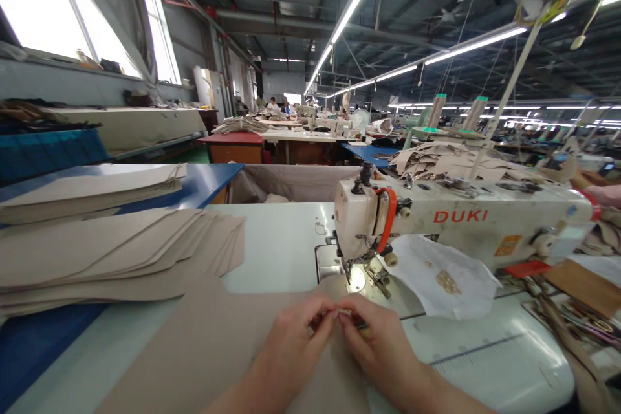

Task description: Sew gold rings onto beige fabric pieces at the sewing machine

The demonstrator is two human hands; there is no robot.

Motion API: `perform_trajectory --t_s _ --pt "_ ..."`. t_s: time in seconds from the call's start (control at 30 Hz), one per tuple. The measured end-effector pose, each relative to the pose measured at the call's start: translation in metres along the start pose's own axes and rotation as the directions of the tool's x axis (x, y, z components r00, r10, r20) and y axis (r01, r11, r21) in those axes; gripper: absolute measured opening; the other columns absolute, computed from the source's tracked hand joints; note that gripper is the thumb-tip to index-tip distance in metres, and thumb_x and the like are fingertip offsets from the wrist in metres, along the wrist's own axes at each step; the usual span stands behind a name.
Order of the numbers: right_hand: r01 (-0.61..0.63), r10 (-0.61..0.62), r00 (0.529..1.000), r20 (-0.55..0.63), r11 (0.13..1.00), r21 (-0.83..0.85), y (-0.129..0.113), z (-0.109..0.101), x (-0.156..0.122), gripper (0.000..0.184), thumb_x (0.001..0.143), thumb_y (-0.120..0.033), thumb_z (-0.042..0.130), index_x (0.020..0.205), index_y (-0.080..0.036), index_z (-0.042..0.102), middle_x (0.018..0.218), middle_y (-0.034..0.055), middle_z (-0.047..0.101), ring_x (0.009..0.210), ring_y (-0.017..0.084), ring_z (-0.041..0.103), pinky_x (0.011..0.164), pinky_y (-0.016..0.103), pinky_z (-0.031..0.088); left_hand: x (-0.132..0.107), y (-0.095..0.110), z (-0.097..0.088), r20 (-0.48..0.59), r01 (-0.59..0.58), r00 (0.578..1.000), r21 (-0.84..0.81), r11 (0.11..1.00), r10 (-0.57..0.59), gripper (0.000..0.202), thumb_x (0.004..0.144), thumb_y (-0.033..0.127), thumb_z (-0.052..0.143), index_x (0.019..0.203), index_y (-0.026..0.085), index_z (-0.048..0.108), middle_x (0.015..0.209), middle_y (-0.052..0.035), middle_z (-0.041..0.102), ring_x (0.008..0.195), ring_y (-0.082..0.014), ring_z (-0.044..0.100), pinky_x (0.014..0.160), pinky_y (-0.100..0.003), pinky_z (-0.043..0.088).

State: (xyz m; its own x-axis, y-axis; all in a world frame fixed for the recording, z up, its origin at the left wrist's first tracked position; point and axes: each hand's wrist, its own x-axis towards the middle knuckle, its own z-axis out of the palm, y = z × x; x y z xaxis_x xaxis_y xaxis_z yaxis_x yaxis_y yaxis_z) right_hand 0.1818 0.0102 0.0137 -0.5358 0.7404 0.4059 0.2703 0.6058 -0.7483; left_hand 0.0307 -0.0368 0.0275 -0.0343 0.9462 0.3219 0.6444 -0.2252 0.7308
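My left hand (pixel 303 336) and my right hand (pixel 371 333) meet fingertip to fingertip in front of the sewing machine (pixel 417 213). Both are closed in a pinch; a small pale bit shows between the fingers, too hidden to name. Under my hands a large beige-grey fabric piece (pixel 208 343) lies flat on the table, its far edge reaching the lit needle plate (pixel 358 278). Just beyond my fingertips is the machine's needle and presser foot area (pixel 348 266). To the right, a white cloth (pixel 444 278) with small gold-coloured bits on it lies below the machine arm.
Stacked beige panels (pixel 97 246) spread over the left side, with another stack (pixel 92 187) on a blue table (pixel 213 174). At right lie scissors and tools (pixel 589 317) beside brown strips. Behind the machine is a heap of cut pieces (pixel 451 160). Another person's arm (pixel 589 181) shows at far right.
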Motion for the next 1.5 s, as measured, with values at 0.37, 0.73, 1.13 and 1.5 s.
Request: perform_trajectory --t_s 0.37,0.73,1.13,1.5 --pt "-0.001 -0.005 0.988 0.154 0.999 0.039 -0.010 -0.011 0.004 0.022 0.089 -0.011 0.037 0.092 -0.020 0.056 0.083 0.0018 0.061 0.075 0.013 0.057 0.068 0.022 0.041 0.001 -0.001 0.000 0.016 -0.023 1.000 0.062 0.998 0.022 0.019 0.083 0.024 0.045 0.071 0.022 0.061 0.066 0.0035 0.064 0.062 -0.0120 0.059 0.059 -0.020 0.042" --pt "-0.109 0.097 0.991 0.087 0.983 0.146 -0.007 -0.011 0.008 0.010 0.088 -0.020 0.045 0.089 -0.020 0.055 0.080 0.0016 0.064 0.075 0.015 0.061 0.069 0.025 0.045 -0.001 0.004 -0.003 -0.098 -0.089 0.990 0.081 0.993 0.097 0.017 0.083 0.024 0.046 0.074 0.023 0.061 0.069 0.0026 0.066 0.064 -0.0124 0.061 0.062 -0.020 0.046" --pt "-0.219 0.233 0.973 -0.010 0.931 0.291 -0.005 -0.009 0.011 0.012 0.079 -0.027 0.055 0.073 -0.017 0.059 0.069 0.0008 0.064 0.064 0.014 0.058 0.059 0.023 0.042 0.000 0.003 -0.003 -0.123 -0.086 0.988 0.083 0.993 0.096 0.017 0.082 0.021 0.047 0.072 0.021 0.059 0.065 0.0036 0.063 0.061 -0.0111 0.060 0.061 -0.020 0.045" --pt "-0.028 0.029 0.999 0.024 0.998 -0.053 -0.005 -0.001 0.007 0.013 0.081 -0.021 0.045 0.073 -0.020 0.055 0.062 -0.0014 0.056 0.057 0.014 0.051 0.053 0.023 0.039 -0.005 0.002 0.003 0.031 0.026 0.999 -0.010 1.000 -0.025 0.017 0.082 0.019 0.048 0.071 0.020 0.062 0.066 0.0016 0.063 0.065 -0.0140 0.059 0.063 -0.023 0.045"
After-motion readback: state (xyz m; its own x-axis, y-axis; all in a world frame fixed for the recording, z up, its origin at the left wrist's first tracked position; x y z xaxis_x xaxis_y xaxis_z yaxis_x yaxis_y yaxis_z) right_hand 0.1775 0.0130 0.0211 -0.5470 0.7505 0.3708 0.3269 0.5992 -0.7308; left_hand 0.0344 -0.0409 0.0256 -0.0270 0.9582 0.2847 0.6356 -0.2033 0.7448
